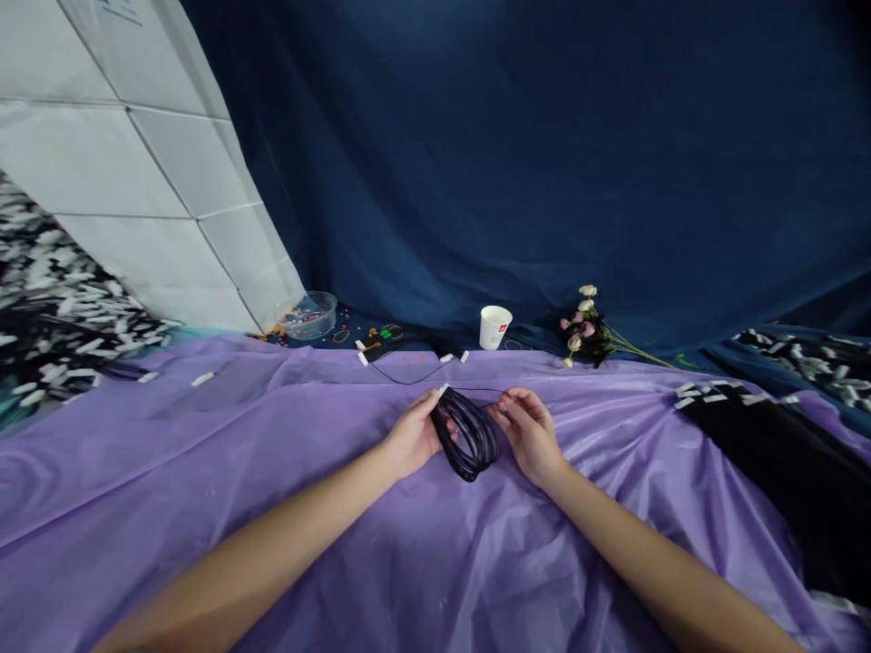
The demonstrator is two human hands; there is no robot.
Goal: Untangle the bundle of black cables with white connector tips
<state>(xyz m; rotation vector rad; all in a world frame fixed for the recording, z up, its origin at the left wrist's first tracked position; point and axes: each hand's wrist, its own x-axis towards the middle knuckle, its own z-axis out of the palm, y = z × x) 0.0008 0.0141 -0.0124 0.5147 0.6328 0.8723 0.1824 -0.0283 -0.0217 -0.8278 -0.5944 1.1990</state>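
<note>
A coil of thin black cord (pixel 469 446) hangs from my left hand (pixel 416 435), whose fingers are closed around one end of the bundle. A small white tag (pixel 444 389) sticks up at the top of the coil by my left thumb. Just right of it, my right hand (pixel 527 433) pinches a single loose strand of the same cord between thumb and fingertips. Behind the hands, more black cord with white tags (pixel 445 357) lies along the far edge of the purple cloth (pixel 327 544).
A clear plastic bowl (pixel 325 315) with small coloured bits, a white paper cup (pixel 494 328) and artificial flowers (pixel 583 328) stand along the back. Black cords with white ends are heaped at left (pixel 61 317) and right (pixel 755 462). A dark blue curtain (pixel 517 163) hangs behind.
</note>
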